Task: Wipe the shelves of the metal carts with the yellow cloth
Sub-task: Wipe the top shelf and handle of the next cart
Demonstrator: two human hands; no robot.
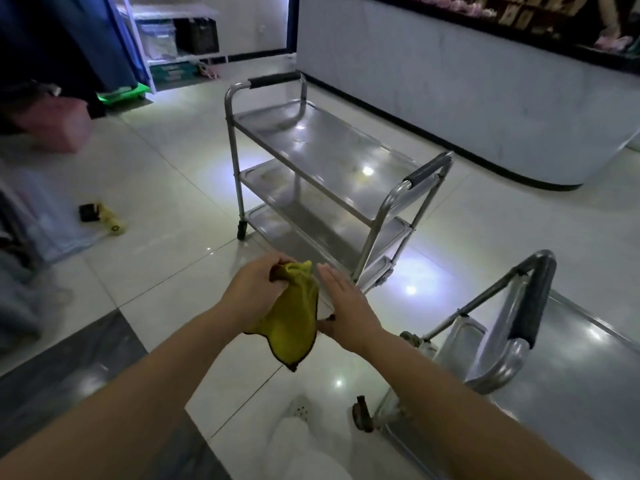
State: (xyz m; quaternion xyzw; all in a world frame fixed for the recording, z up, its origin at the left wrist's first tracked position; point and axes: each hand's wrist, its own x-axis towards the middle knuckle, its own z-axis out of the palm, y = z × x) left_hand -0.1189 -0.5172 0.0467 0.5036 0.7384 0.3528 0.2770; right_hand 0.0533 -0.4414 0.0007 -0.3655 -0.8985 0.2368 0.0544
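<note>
A yellow cloth [294, 320] with a dark hem hangs in front of me above the floor. My left hand [252, 292] grips its bunched upper end. My right hand [349, 306] is beside the cloth with fingers straight, and its thumb pinches the cloth's lower right edge. A three-shelf metal cart [332, 150] with padded handles stands ahead in the middle of the room, its shelves bare. A second metal cart [568, 358] is close at my right, with only its top shelf and near handle in view.
A long white counter [467, 88] curves along the back right. A yellow spray bottle [110, 221] lies on the tiled floor at the left, near a pink box [55, 123] and piled items. A green dolly [121, 95] and a shelving rack stand at the back.
</note>
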